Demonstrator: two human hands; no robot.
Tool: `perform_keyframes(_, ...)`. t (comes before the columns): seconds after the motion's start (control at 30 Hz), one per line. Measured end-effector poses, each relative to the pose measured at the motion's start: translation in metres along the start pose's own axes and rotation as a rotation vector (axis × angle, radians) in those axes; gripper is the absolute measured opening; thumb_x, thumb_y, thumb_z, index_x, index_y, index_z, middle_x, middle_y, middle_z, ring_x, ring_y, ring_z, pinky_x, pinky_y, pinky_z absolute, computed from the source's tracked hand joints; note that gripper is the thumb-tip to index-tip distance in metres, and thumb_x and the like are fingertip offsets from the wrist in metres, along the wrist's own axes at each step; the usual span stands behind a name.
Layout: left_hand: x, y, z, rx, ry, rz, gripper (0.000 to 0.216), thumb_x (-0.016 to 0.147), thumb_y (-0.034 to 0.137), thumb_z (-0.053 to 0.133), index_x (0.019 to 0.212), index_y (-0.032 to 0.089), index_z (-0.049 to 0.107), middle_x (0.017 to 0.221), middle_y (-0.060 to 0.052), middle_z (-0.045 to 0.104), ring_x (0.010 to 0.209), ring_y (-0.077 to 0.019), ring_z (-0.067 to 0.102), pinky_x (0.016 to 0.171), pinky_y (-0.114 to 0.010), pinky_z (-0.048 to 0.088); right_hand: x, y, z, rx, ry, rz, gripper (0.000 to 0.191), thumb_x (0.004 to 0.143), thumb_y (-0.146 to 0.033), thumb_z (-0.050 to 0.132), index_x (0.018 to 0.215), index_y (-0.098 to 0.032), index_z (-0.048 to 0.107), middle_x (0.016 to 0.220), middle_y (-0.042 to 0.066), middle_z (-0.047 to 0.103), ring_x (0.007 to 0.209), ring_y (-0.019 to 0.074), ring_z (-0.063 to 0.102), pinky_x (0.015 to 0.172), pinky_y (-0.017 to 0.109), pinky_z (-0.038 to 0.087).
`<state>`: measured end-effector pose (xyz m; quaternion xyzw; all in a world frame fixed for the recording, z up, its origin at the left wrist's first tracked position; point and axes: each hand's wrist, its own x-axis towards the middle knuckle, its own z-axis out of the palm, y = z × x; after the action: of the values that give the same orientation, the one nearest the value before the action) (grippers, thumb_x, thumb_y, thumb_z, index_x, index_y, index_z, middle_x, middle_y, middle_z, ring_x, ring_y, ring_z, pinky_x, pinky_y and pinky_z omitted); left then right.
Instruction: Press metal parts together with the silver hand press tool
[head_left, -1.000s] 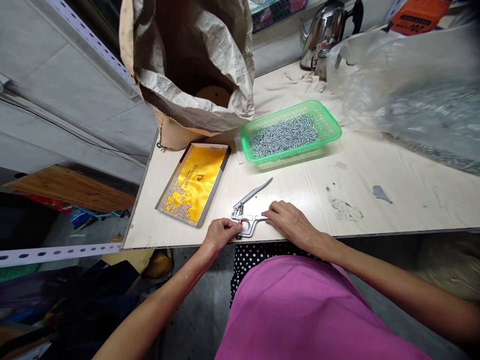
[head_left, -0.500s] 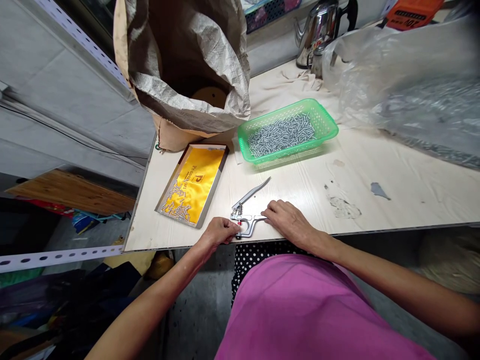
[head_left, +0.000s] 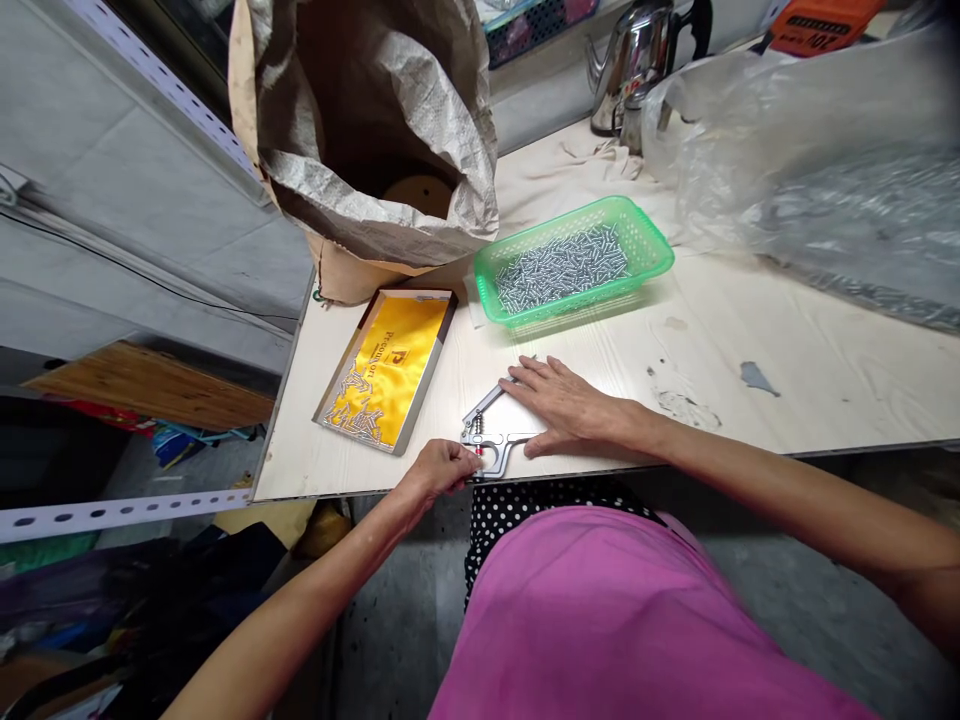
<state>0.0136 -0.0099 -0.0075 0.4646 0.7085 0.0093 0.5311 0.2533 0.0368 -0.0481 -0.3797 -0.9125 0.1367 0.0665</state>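
Note:
At the front edge of the table lies a pair of silver hand pliers [head_left: 498, 462] with a spring, a curved frame and a long lever handle. My left hand [head_left: 444, 467] is closed in a pinch at the jaw end, beside a small red part; what is between its fingertips is hidden. Over the lever handle, my right hand [head_left: 562, 405] has its fingers stretched and spread, touching the lever, with the thumb by the lower handle. Left of the pliers, a shallow box tray [head_left: 411, 425] with a yellow lining holds small silver metal pieces [head_left: 364, 420].
A green plastic basket [head_left: 652, 262] full of small metal pins stands behind the pliers. A large open paper sack [head_left: 450, 215] rises at the back left. To the right lies a clear plastic bag [head_left: 750, 150] of metal pieces; a steel kettle [head_left: 637, 60] stands at the back.
My right hand has moved from the lower handle up and over the lever, and its fingers have spread. The lever sits slightly lower. My left hand stays at the jaw.

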Motion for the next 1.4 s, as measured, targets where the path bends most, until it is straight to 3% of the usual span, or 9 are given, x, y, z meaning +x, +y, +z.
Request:
perform_keyframes(0.2,-0.002,0.002,0.000,-0.010,-0.004,-0.021,0.031,0.067,0.040,0.076,0.063,0.016,0.058,0.049,0.006,0.049,0.046,-0.0081,0.045,0.044,-0.020,0.031,0.007,0.002,-0.010,-0.022,0.012,-0.032,0.099,0.064,-0.062,0.079,0.139,-0.009,0.043,0.128,0.022,0.055,0.113,0.0372,0.050,0.097,0.051,0.040)
perform_keyframes(0.53,-0.002,-0.002,0.001,0.066,0.014,-0.006,0.028,0.075,0.041,0.070,0.068,0.016,0.059,0.053,0.005,0.051,0.049,-0.0107,0.047,0.047,-0.023,0.035,-0.003,-0.009,-0.011,0.017,0.054,-0.022,0.078,0.074,-0.047,0.079,0.137,-0.013,0.048,0.117,0.016,0.059,0.104,0.0311,0.049,0.092,0.045,0.036)
perform_keyframes(0.63,-0.009,-0.007,0.003,0.324,0.170,0.147,0.029,0.086,0.042,0.060,0.073,0.016,0.063,0.063,0.000,0.058,0.060,-0.0153,0.055,0.057,-0.027,0.042,-0.007,-0.013,-0.013,0.051,0.078,-0.040,0.067,0.078,-0.040,0.077,0.133,-0.013,0.049,0.111,0.014,0.059,0.100,0.0284,0.049,0.089,0.042,0.038)
perform_keyframes(0.73,-0.018,-0.008,0.009,0.583,0.394,0.467,0.022,0.091,0.037,0.058,0.090,0.017,0.066,0.090,-0.006,0.064,0.086,-0.0215,0.061,0.077,-0.034,0.049,-0.010,-0.016,-0.011,0.055,0.111,-0.059,0.057,0.083,-0.034,0.073,0.131,-0.014,0.050,0.106,0.013,0.060,0.096,0.0268,0.050,0.085,0.040,0.039)
perform_keyframes(0.8,-0.018,-0.003,0.014,0.692,0.432,0.650,0.023,0.089,0.033,0.062,0.105,0.018,0.063,0.107,-0.009,0.063,0.102,-0.0251,0.058,0.088,-0.038,0.049,-0.011,-0.018,-0.008,0.053,0.127,-0.057,0.055,0.084,-0.031,0.072,0.132,-0.014,0.049,0.106,0.013,0.060,0.096,0.0268,0.050,0.084,0.040,0.040)
perform_keyframes(0.93,0.001,0.016,0.025,0.816,0.355,0.871,0.054,0.083,0.027,0.070,0.131,0.017,0.048,0.134,-0.013,0.052,0.123,-0.0299,0.046,0.102,-0.046,0.044,-0.013,-0.019,-0.002,0.079,0.114,-0.038,0.068,0.084,-0.030,0.072,0.141,-0.012,0.041,0.110,0.014,0.060,0.098,0.0278,0.050,0.084,0.041,0.042)
perform_keyframes(1.13,0.023,0.037,0.026,0.982,0.201,0.915,0.060,0.086,0.033,0.064,0.138,0.017,0.040,0.130,-0.013,0.054,0.113,-0.0288,0.051,0.099,-0.045,0.045,-0.024,-0.012,-0.006,0.121,0.078,0.020,0.094,0.073,-0.037,0.081,0.147,-0.005,0.031,0.122,0.019,0.056,0.107,0.0312,0.049,0.091,0.044,0.042)
perform_keyframes(1.27,0.020,0.044,0.026,1.067,0.218,0.904,0.070,0.086,0.045,0.064,0.143,0.015,0.035,0.127,-0.014,0.054,0.111,-0.0298,0.050,0.095,-0.044,0.045,-0.030,-0.012,-0.015,0.055,0.010,0.123,0.068,0.072,-0.042,0.081,0.124,-0.008,0.054,0.114,0.017,0.058,0.103,0.0319,0.051,0.084,0.042,0.045)
perform_keyframes(1.4,0.023,0.050,0.025,1.093,0.202,0.895,0.057,0.087,0.048,0.064,0.131,0.017,0.047,0.114,-0.010,0.058,0.104,-0.0282,0.050,0.090,-0.042,0.046,-0.027,-0.019,-0.022,-0.002,-0.014,0.164,0.051,0.078,-0.038,0.077,0.117,-0.011,0.059,0.112,0.016,0.059,0.102,0.0301,0.053,0.081,0.039,0.044)
